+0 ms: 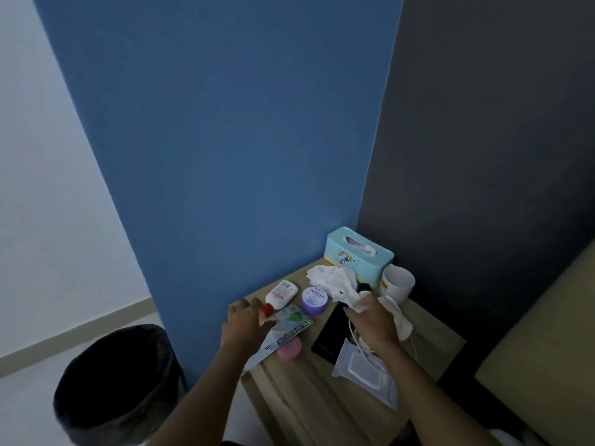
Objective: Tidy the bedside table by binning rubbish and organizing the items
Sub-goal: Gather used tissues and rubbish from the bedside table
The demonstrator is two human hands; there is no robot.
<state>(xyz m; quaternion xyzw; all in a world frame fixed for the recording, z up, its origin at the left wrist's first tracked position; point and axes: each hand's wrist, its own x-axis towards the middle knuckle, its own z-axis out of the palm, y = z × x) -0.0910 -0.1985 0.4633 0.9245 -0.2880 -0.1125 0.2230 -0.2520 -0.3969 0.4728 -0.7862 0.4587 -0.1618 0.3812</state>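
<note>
On the wooden bedside table (309, 397) my right hand (373, 323) is closed on crumpled white tissue (338, 281) that spreads toward the teal tissue box (359, 254). My left hand (246, 323) grips the edge of a scissors package (283, 333) lying at the table's left side. Beside it lie a white bottle with a red cap (280, 294), a purple jar (315, 299) and a pink round lid (289, 349). A black phone (331, 336), a white cable (363, 349) and a wipes pack (363, 371) sit under my right forearm.
A dark bin (119, 384) stands on the floor left of the table. A white cup (397, 283) stands by the tissue box at the back right. A white face mask (399, 320) lies right of my hand. A bed edge (541, 349) borders the right.
</note>
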